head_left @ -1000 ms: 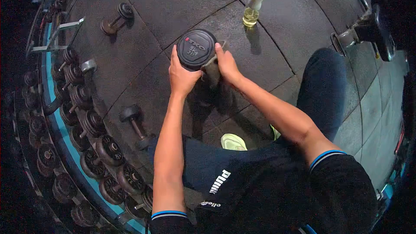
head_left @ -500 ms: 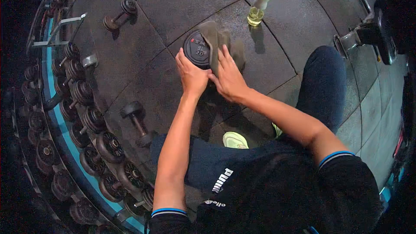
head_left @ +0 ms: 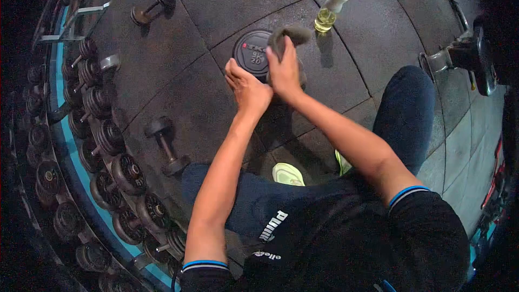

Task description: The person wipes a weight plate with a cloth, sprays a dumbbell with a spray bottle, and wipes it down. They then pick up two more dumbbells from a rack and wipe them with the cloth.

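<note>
A round black dumbbell (head_left: 253,54) with "9K 20" on its end face is tilted up toward me. My left hand (head_left: 247,87) grips its lower left edge, fingers wrapped round the rim. An olive-brown cloth (head_left: 292,38) lies bunched over the right edge of the face, and my right hand (head_left: 285,70) is closed on it, pressing it against the dumbbell. The rest of the dumbbell is mostly hidden behind my hands and the cloth.
A spray bottle (head_left: 326,17) with yellow liquid stands on the dark tiled floor (head_left: 232,0). One dumbbell (head_left: 154,5) lies at the upper left, another (head_left: 167,146) near my left knee. A dumbbell rack (head_left: 116,192) runs down the left; a black bench part (head_left: 481,57) is at right.
The cloth has moved up and is more bunched, uncovering more of the end face. My right hand has shifted up with it. My left hand stays at the rim.
</note>
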`<action>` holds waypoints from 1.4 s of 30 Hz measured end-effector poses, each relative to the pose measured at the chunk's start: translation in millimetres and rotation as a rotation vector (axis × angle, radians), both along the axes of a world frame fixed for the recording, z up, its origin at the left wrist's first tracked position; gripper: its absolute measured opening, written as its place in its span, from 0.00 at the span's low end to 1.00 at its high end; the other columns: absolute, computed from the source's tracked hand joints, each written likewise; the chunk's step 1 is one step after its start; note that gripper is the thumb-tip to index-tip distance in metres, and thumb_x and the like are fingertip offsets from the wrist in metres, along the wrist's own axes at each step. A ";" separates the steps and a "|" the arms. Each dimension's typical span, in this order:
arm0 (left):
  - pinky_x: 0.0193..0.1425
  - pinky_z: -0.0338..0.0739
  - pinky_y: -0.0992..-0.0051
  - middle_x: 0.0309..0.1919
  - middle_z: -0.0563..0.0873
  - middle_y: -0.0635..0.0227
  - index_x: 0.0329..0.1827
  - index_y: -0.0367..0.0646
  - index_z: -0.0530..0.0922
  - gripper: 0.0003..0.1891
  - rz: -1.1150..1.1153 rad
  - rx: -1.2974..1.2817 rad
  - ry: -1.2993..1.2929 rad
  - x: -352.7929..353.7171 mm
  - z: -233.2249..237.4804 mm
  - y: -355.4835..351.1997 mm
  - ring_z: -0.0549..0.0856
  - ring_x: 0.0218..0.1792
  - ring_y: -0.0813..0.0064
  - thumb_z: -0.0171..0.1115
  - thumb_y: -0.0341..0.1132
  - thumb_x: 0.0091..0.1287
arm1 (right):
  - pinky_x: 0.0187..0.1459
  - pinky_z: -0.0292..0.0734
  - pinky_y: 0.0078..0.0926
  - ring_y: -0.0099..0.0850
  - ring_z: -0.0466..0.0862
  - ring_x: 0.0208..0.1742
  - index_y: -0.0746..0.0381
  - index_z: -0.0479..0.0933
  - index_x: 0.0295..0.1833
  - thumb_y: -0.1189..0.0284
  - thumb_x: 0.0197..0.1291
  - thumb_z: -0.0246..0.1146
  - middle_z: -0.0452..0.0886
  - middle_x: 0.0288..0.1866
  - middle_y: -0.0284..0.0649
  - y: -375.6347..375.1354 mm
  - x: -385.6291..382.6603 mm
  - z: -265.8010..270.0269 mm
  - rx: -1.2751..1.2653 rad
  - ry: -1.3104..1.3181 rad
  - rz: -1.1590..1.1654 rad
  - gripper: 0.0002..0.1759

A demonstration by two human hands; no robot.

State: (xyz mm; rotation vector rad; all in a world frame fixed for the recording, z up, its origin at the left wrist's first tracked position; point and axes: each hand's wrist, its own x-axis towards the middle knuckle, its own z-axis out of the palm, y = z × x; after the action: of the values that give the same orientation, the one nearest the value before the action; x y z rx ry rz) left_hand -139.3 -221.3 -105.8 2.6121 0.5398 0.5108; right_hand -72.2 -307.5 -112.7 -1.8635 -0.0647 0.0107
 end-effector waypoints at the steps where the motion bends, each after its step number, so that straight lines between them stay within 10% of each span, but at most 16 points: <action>1: 0.75 0.61 0.50 0.62 0.66 0.40 0.68 0.23 0.54 0.53 -0.020 -0.005 0.058 -1.7 11.0 0.4 0.66 0.67 0.40 0.83 0.42 0.49 | 0.72 0.66 0.44 0.56 0.72 0.72 0.72 0.64 0.74 0.54 0.69 0.64 0.73 0.68 0.63 -0.8 19.9 -1.6 0.017 0.090 0.005 0.40; 11: 0.78 0.63 0.54 0.73 0.67 0.42 0.77 0.29 0.55 0.68 -0.488 -0.026 0.064 39.6 58.6 35.9 0.66 0.72 0.42 0.88 0.53 0.37 | 0.59 0.77 0.33 0.37 0.85 0.56 0.69 0.79 0.62 0.55 0.72 0.60 0.87 0.55 0.50 -30.1 114.7 -4.3 0.086 0.019 0.754 0.28; 15: 0.77 0.63 0.51 0.72 0.67 0.41 0.77 0.28 0.56 0.67 -0.312 0.062 0.059 41.9 41.5 22.2 0.66 0.72 0.41 0.84 0.61 0.39 | 0.55 0.78 0.37 0.42 0.87 0.52 0.71 0.79 0.60 0.53 0.73 0.58 0.88 0.51 0.51 -6.0 139.7 -18.0 0.023 0.016 0.830 0.29; 22: 0.75 0.65 0.50 0.72 0.65 0.39 0.75 0.27 0.58 0.65 -0.230 0.124 0.160 43.8 45.4 9.8 0.65 0.71 0.41 0.83 0.57 0.40 | 0.70 0.70 0.43 0.53 0.77 0.69 0.66 0.73 0.69 0.62 0.76 0.53 0.78 0.68 0.55 -24.6 24.3 -15.2 0.070 -0.284 0.116 0.24; 25: 0.76 0.62 0.48 0.71 0.65 0.37 0.74 0.26 0.58 0.62 -0.242 0.111 0.133 41.8 44.7 4.3 0.65 0.70 0.38 0.82 0.55 0.41 | 0.70 0.70 0.44 0.54 0.76 0.68 0.68 0.73 0.68 0.65 0.76 0.53 0.78 0.67 0.56 -21.4 55.4 -9.7 -0.063 -0.264 0.260 0.23; 28: 0.76 0.63 0.48 0.70 0.65 0.37 0.74 0.26 0.58 0.63 -0.238 0.095 0.128 44.6 43.3 4.5 0.65 0.70 0.39 0.82 0.55 0.39 | 0.70 0.69 0.46 0.54 0.75 0.70 0.69 0.71 0.69 0.66 0.76 0.54 0.75 0.69 0.58 -8.5 134.3 14.3 -0.312 -0.259 0.922 0.24; 35: 0.77 0.62 0.48 0.71 0.64 0.38 0.75 0.27 0.54 0.65 -0.240 0.084 0.162 40.8 45.7 13.0 0.64 0.71 0.39 0.85 0.51 0.36 | 0.56 0.78 0.48 0.61 0.82 0.54 0.68 0.80 0.58 0.64 0.75 0.52 0.83 0.50 0.62 -9.3 34.6 5.6 0.061 -0.425 0.069 0.20; 38: 0.77 0.62 0.49 0.71 0.63 0.39 0.74 0.27 0.56 0.63 -0.215 0.080 0.165 45.4 44.7 12.9 0.64 0.71 0.39 0.84 0.52 0.39 | 0.57 0.78 0.48 0.61 0.81 0.55 0.67 0.78 0.60 0.63 0.75 0.53 0.83 0.51 0.62 3.1 109.9 10.2 -0.076 -0.195 0.607 0.21; 42: 0.77 0.64 0.50 0.72 0.64 0.40 0.75 0.27 0.57 0.63 -0.202 0.067 0.209 48.1 50.0 17.0 0.64 0.71 0.40 0.83 0.53 0.40 | 0.60 0.76 0.48 0.60 0.80 0.59 0.66 0.77 0.62 0.63 0.76 0.53 0.83 0.55 0.60 -0.3 105.7 -6.6 -0.241 -0.317 0.539 0.21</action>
State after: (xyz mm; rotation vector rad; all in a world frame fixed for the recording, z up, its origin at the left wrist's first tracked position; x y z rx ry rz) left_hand -91.3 -204.4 -55.9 2.7628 0.3208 0.1964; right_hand 33.5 -307.8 -119.2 -2.0201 -0.8134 0.0991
